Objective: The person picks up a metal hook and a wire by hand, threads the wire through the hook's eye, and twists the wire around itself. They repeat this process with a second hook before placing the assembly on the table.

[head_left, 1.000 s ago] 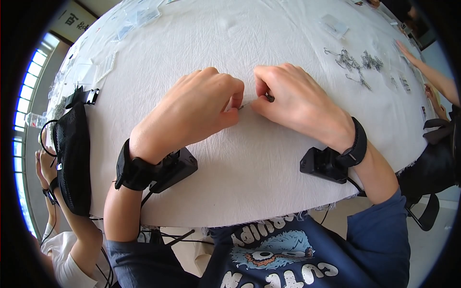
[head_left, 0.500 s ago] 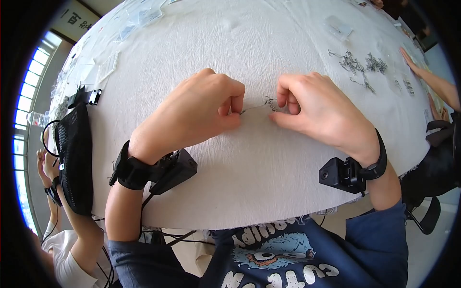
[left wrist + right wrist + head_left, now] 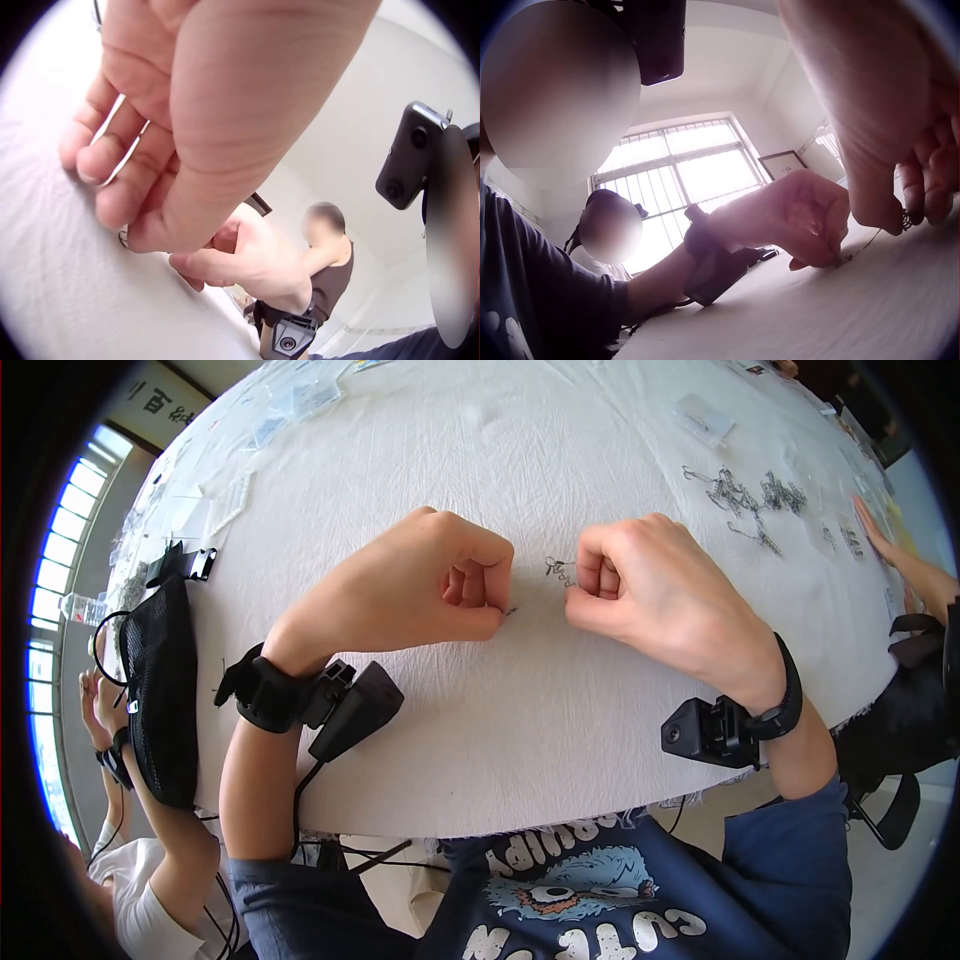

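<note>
In the head view my left hand (image 3: pixel 420 585) is at mid-table, thumb and forefinger pinching the end of a thin, dark metal piece (image 3: pixel 511 612). Across a short gap, my right hand (image 3: pixel 665 585) has its thumb and curled fingers at a tangle of small, looped metal pieces (image 3: pixel 556 568), part of which sticks out past the fingertips. A fine strand (image 3: pixel 871 241) spans the gap between both hands in the right wrist view, close over the cloth. The left wrist view shows a little metal loop (image 3: pixel 123 238) beside my left fingertips.
White cloth (image 3: pixel 480 740) covers the table. At the right lie heaps of similar metal pieces (image 3: pixel 735 490) and a clear plastic packet (image 3: pixel 703 420). A black mesh bag (image 3: pixel 160 690) lies along the left edge. Other people's hands (image 3: pixel 880 540) show at both sides.
My right hand has moved right, away from the left, uncovering the looped metal tangle. The left hand has stayed nearly in place, turning slightly at the wrist.
</note>
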Demonstrator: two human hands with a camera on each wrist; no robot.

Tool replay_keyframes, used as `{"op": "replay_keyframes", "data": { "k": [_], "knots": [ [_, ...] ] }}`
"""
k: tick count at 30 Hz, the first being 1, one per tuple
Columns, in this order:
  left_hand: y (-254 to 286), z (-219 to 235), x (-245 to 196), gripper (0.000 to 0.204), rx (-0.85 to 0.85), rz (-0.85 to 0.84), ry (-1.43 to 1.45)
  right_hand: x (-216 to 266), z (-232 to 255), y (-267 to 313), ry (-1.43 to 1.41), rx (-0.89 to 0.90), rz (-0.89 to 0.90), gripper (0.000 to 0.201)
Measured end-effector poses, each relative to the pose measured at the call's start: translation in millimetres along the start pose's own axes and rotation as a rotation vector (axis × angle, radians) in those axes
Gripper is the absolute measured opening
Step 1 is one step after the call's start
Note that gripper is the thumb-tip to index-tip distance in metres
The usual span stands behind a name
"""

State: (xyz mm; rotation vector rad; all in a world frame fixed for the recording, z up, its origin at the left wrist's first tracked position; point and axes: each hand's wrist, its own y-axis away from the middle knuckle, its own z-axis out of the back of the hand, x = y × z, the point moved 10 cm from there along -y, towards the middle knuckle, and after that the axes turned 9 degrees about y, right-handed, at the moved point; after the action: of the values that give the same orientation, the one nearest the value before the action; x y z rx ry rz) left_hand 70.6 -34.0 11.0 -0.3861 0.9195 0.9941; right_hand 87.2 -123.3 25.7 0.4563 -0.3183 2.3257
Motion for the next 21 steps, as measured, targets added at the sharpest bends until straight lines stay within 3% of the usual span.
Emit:
{"op": "replay_keyframes", "data": {
  "k": [5, 8, 11, 21],
  "knots": [
    [-3.5, 10.6, 6.8, 0.006, -0.065, -0.046, 0.084, 7.4, 1.4, -1.1, -0.020, -0.058, 0.045, 0.014],
    [-4.3, 17.9, 16.7, 0.009, -0.184, -0.054, 0.278, 9.7, 1.6, -1.5, -0.034, -0.039, 0.011, 0.014],
    [-3.4, 11.5, 21.6, 0.013, -0.135, 0.049, 0.420, 13.2, 4.0, -1.4, -0.069, -0.109, 0.034, 0.020],
    [-4.3, 11.9, 21.3, 0.015, -0.193, 0.037, 0.478, 15.0, 3.6, -1.9, -0.058, -0.166, 0.065, 0.013]
  ]
}}
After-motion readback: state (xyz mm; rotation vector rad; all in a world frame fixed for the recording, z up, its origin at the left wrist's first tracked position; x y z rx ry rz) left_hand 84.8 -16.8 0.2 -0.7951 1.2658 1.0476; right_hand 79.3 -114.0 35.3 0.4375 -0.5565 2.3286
